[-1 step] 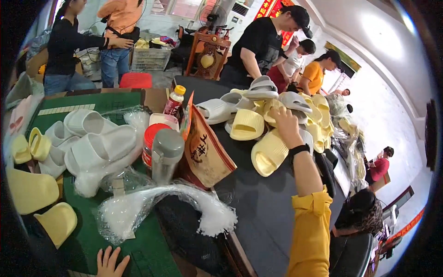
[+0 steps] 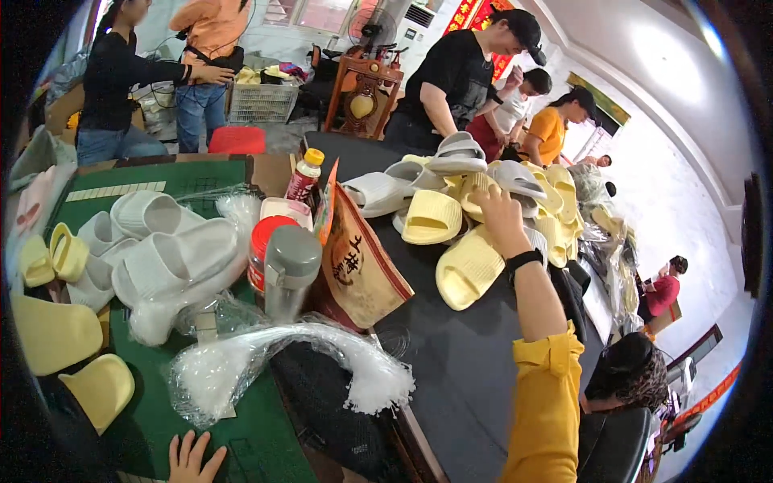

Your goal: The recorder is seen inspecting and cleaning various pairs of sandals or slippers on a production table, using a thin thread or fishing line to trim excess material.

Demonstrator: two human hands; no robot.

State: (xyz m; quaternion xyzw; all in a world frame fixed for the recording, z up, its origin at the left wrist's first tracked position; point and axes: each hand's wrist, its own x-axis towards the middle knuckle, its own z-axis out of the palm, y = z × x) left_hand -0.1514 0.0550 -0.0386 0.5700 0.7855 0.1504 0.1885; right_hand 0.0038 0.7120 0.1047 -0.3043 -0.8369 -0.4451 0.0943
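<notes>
My right hand point(image 2: 503, 219) reaches into a pile of slippers on the dark table, its fingers curled over a yellow slipper point(image 2: 473, 191); part of the grip is hidden. Just below that hand lies another yellow slipper point(image 2: 469, 270), with a third yellow slipper point(image 2: 431, 216) to its left. Grey slippers point(image 2: 377, 193) lie around them. My left hand point(image 2: 193, 460) rests on the green mat point(image 2: 161, 402) at the lower edge, fingers spread and holding nothing. Beyond it is a bundle of clear plastic bags point(image 2: 282, 346).
Wrapped grey slippers point(image 2: 173, 258) and yellow slippers point(image 2: 56, 330) lie at left. A grey-lidded flask point(image 2: 290, 270), a red-lidded jar point(image 2: 262, 249), a bottle point(image 2: 304, 175) and a brown paper package point(image 2: 358, 262) stand mid-table. A person in black point(image 2: 451, 84) works across the pile.
My right hand and forearm have shifted very slightly to the right. The yellow slipper just below that hand has moved a touch. My left hand is still.
</notes>
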